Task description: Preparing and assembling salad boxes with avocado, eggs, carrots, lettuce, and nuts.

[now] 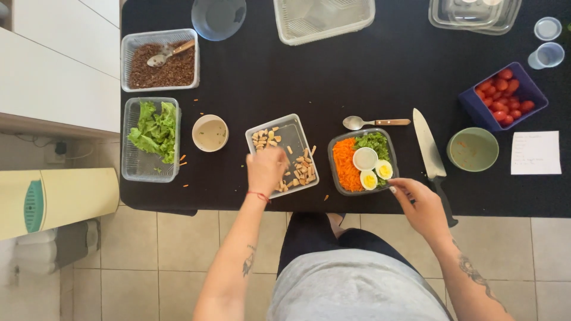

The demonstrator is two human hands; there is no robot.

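My left hand reaches into a shallow clear tray of pale chopped nut pieces, fingers bunched over them; whether it holds any is hidden. My right hand rests at the near right corner of a square glass dish, fingertips touching its rim. The dish holds grated carrot, green leaves, two egg halves and a small white cup.
On the black counter: a knife right of the dish, a spoon behind it, a green bowl, cherry tomatoes in a blue box, lettuce tub, grain tub, a small sauce cup, a paper note, several empty containers at the back.
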